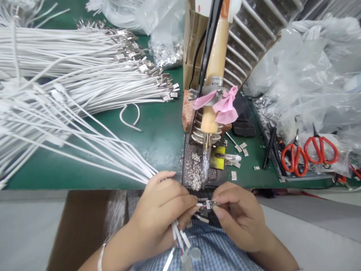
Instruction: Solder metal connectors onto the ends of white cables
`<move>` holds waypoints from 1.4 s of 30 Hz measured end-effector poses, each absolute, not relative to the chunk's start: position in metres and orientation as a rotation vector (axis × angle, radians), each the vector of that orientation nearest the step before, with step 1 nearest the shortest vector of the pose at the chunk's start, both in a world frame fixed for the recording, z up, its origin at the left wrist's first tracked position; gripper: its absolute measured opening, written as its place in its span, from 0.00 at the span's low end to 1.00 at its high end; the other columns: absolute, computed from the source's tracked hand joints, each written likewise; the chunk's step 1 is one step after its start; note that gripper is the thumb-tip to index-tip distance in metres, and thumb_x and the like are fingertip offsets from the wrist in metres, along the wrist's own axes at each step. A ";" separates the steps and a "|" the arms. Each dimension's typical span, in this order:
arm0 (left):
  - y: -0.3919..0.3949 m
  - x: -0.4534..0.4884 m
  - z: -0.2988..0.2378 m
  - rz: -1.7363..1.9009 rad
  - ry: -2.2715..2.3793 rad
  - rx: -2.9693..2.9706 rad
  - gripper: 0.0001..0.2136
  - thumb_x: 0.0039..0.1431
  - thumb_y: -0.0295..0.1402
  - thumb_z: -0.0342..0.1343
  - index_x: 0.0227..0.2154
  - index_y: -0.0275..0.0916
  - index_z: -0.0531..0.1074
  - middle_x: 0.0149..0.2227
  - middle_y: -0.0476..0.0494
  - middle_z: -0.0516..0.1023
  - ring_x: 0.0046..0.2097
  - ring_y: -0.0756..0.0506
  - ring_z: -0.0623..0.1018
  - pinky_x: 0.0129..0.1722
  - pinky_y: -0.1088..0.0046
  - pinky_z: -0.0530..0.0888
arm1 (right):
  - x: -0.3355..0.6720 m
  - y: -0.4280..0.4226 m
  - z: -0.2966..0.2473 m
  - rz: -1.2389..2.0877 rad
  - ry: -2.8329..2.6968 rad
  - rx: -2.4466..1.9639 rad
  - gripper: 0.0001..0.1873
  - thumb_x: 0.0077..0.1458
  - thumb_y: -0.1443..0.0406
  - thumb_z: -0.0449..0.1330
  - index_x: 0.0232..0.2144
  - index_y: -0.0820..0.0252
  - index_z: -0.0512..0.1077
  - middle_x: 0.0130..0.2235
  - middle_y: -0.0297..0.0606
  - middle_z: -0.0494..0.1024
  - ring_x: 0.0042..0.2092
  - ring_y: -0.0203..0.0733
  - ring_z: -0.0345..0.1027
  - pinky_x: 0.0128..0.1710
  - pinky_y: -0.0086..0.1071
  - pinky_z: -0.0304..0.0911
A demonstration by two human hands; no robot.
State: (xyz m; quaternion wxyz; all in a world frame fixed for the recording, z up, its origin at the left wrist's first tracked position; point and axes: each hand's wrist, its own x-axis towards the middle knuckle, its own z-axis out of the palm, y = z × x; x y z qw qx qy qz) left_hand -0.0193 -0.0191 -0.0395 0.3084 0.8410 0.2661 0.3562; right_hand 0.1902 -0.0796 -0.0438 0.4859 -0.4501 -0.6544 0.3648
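My left hand point(166, 205) is closed around a bunch of white cables point(124, 150), whose ends stick out past the fingers and below the palm. At its fingertips one cable end with bared wires meets a small metal USB connector point(208, 204). My right hand point(239, 214) pinches that connector between thumb and forefinger. Just above both hands hangs a soldering iron point(216, 75) with a wooden handle, clamped tip down and tied with pink ribbon. Its grey, crusted tip point(205, 169) points at the table edge. Fingers partly hide the joint between wire and connector.
Bundles of white cables with metal plugs point(84, 56) cover the left of the green table point(158, 131). Loose connectors point(234, 175) and solder crumbs point(194, 169) lie around the iron. Red-handled scissors point(295, 158) and plastic bags point(304, 75) sit at the right.
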 end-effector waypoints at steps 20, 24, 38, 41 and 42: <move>-0.018 -0.021 -0.041 0.937 0.733 2.257 0.08 0.58 0.20 0.56 0.36 0.40 0.74 0.29 0.52 0.77 0.31 0.50 0.74 0.60 0.59 0.61 | 0.169 -0.079 -0.029 0.772 -1.782 -1.095 0.05 0.54 0.71 0.55 0.31 0.56 0.67 0.24 0.31 0.68 0.25 0.35 0.62 0.24 0.28 0.59; -0.019 -0.023 -0.042 0.947 0.715 2.206 0.10 0.59 0.19 0.54 0.37 0.40 0.73 0.32 0.50 0.78 0.34 0.50 0.77 0.62 0.59 0.59 | 0.181 -0.079 -0.027 0.932 -1.624 -1.124 0.06 0.53 0.73 0.56 0.30 0.56 0.68 0.25 0.30 0.66 0.24 0.33 0.60 0.23 0.27 0.56; -0.015 -0.022 -0.039 0.944 0.641 2.292 0.11 0.60 0.19 0.54 0.42 0.37 0.74 0.31 0.50 0.79 0.29 0.50 0.76 0.62 0.58 0.61 | 0.190 -0.085 -0.038 0.708 -1.631 -1.037 0.12 0.64 0.70 0.53 0.47 0.57 0.71 0.29 0.36 0.72 0.28 0.39 0.66 0.28 0.34 0.64; -0.016 -0.021 -0.036 0.928 0.663 2.297 0.10 0.60 0.20 0.55 0.41 0.38 0.74 0.30 0.50 0.79 0.29 0.50 0.75 0.61 0.58 0.61 | 0.188 -0.082 -0.034 0.683 -1.670 -1.097 0.11 0.61 0.71 0.54 0.45 0.56 0.69 0.28 0.35 0.72 0.27 0.39 0.66 0.27 0.33 0.64; -0.016 -0.021 -0.036 0.925 0.676 2.300 0.10 0.60 0.20 0.55 0.41 0.39 0.73 0.30 0.51 0.79 0.29 0.51 0.75 0.62 0.59 0.61 | 0.187 -0.082 -0.033 0.682 -1.668 -1.108 0.11 0.60 0.72 0.54 0.44 0.56 0.68 0.27 0.34 0.72 0.26 0.39 0.66 0.27 0.33 0.65</move>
